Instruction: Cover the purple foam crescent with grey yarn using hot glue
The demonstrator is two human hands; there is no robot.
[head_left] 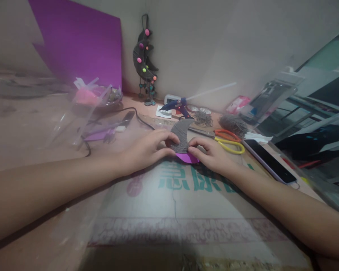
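A purple card crescent, its upper part wound with grey yarn, stands between my hands above a printed cardboard sheet. My left hand grips its left edge, thumb and fingers pinched near where the yarn ends. On the other edge, my right hand pinches at the border of yarn and bare card. The lower purple end shows beneath the fingers. Just behind my right hand lie scissors with one orange and one yellow handle.
A blue glue gun with a clear stick rests at the back, its black cable running left. A phone and a grey yarn ball are on the right. A yarn-wrapped crescent ornament and a purple sheet stand against the wall.
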